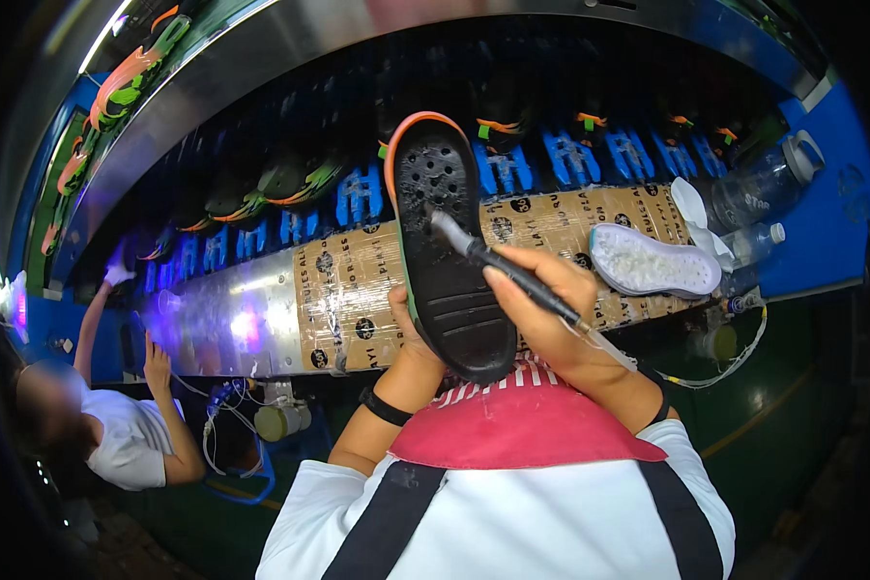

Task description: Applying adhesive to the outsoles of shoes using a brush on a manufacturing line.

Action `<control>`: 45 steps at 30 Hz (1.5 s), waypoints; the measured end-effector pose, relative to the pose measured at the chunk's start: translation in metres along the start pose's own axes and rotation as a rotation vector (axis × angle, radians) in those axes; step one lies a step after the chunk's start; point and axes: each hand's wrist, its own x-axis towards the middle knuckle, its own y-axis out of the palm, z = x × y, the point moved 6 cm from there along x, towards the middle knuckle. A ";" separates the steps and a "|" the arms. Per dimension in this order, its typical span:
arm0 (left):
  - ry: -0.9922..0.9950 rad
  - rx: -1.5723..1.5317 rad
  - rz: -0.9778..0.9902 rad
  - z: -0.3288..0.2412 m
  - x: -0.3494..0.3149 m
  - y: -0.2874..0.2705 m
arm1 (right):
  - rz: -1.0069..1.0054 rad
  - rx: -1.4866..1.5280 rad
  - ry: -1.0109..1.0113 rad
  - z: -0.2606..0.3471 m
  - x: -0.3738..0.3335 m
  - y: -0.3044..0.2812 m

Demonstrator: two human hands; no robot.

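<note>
The left hand (414,333) grips the black sole (447,275) by its lower left edge, fingers hidden beneath, above the surface (348,329). The right hand (556,300) pinches a brush (527,282), bristles against the sole's inner face.

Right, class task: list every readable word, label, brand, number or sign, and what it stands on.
I'll locate the print without copying it.
Brown cardboard covering: repeated dark capitals and round black marks.
Larger clear plastic bottle: pale lettering.
Red cloth apron: white marks, partly hidden by the black shoe sole, unreadable.
Blue flat panel at right: dark marks, too faint to read.
</note>
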 end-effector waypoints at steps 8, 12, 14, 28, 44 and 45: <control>-0.042 0.079 -0.175 0.011 -0.006 -0.011 | 0.077 0.142 0.236 -0.020 0.005 0.019; 0.047 -0.144 0.162 0.003 -0.003 -0.006 | 0.248 0.376 0.346 -0.020 -0.004 0.029; 0.064 -0.109 0.067 -0.003 -0.002 -0.009 | 0.229 0.418 0.355 -0.020 -0.005 0.028; 0.110 0.013 0.180 -0.018 0.014 0.031 | 0.211 0.124 -0.096 -0.001 -0.008 0.023; 0.189 -0.057 0.316 -0.041 0.020 0.050 | 0.322 0.042 -0.239 0.012 -0.025 0.035; 0.176 -0.058 0.347 -0.042 0.022 0.049 | 0.356 0.068 -0.229 0.011 -0.027 0.039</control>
